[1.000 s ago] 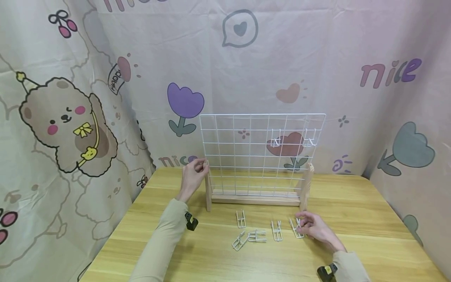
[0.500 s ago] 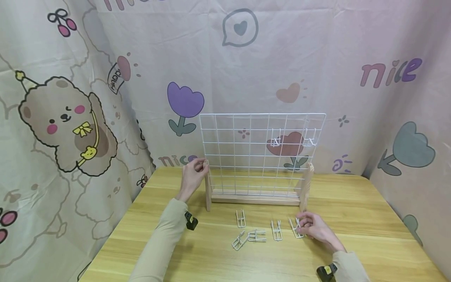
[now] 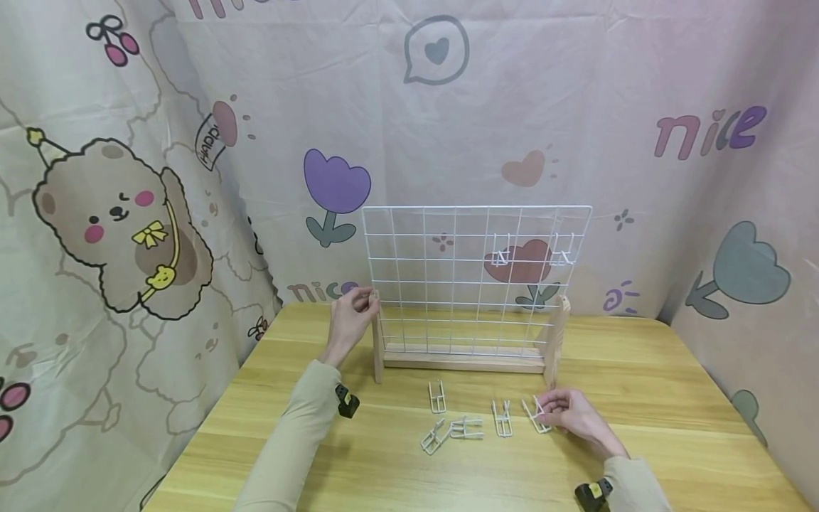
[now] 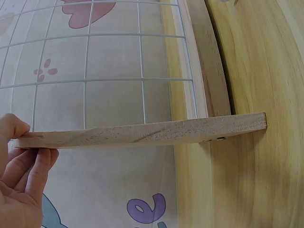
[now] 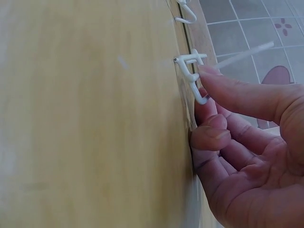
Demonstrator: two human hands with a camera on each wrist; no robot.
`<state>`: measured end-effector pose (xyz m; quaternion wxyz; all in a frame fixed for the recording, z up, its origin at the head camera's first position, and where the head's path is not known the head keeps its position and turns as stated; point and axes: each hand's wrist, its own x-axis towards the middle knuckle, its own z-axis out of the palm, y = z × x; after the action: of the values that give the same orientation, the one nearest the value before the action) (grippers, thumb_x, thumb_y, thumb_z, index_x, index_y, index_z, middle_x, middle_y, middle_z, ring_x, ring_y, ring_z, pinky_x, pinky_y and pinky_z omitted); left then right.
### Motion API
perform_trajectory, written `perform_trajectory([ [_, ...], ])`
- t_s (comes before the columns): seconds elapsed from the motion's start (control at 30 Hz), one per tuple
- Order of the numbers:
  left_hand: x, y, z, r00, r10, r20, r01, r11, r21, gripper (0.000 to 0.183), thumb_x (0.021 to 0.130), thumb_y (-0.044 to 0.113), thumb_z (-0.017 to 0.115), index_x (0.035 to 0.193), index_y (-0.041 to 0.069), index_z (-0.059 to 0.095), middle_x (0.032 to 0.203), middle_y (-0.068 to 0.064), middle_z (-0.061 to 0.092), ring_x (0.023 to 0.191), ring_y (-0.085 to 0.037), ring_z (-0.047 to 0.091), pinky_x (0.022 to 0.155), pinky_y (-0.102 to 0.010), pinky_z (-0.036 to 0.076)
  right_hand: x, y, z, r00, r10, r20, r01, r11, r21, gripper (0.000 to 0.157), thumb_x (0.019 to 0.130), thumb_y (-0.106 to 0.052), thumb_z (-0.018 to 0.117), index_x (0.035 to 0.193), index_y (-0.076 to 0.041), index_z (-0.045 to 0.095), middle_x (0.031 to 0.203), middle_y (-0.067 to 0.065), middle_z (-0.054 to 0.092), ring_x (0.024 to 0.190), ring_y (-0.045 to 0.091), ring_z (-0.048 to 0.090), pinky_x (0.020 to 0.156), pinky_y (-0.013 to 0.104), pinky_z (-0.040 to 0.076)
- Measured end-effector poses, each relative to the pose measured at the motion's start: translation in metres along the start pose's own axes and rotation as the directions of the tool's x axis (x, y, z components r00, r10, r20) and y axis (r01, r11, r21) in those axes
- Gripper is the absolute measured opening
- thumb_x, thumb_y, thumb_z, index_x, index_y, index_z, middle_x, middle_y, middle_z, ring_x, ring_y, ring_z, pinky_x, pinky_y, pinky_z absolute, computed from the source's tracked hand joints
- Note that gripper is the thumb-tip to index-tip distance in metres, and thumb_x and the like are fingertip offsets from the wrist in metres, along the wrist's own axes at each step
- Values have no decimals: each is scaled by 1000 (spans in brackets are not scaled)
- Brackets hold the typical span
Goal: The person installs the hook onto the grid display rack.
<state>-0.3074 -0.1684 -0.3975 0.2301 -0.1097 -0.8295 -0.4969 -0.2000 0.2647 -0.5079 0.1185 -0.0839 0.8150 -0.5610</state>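
White wire, bent into a double-prong hook (image 5: 192, 77), is pinched between the thumb and index finger of the right hand (image 3: 576, 416), low over the wood-grain table (image 3: 640, 384). Since half a second ago the hook has been tipped slightly, its prong ends swung away from that hand; a grip seems only just to have been taken, and whether the hook is clear of the table cannot be told. To that hand's left, four loose hooks (image 3: 502, 419) are scattered. Farther off, the top of the left wooden upright (image 3: 378, 348) is clamped between the thumb and fingers of the left hand (image 3: 348, 320), which has been kept in place, apparently as a steadying hold. Beyond both hands, two hung hooks (image 3: 499, 257) are carried on the wire grid panel (image 3: 453, 283), above the right hand. No brand can be made out. On the backdrop curtain (image 3: 563, 107), "nice" lettering (image 3: 707, 135) is read up and right of the right hand, and again just behind the left; "HAPPY" is seemingly printed on a banner (image 3: 211, 142) far left of the left hand.
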Motion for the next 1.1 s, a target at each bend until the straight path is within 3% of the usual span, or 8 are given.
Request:
perform_trajectory([
  [0.73,-2,2,-1,1000,-8,14,8,1000,-18,30,92,5,67,120,-5,67,115,-26,72,106,-36,73,87,-36,62,-3,-2,1,1000,27,-8,-27,998,-57,31,86,-3,72,104,19,59,79,-1,64,65,3,55,51,18,47],
  [1.1,-2,2,-1,1000,-11,19,12,999,-33,30,92,5,67,120,-6,66,115,-27,72,106,-36,73,88,-35,62,-2,-2,3,1000,2,-13,-2,1000,-28,26,86,-3,73,99,16,60,75,0,67,60,3,56,49,17,48],
])
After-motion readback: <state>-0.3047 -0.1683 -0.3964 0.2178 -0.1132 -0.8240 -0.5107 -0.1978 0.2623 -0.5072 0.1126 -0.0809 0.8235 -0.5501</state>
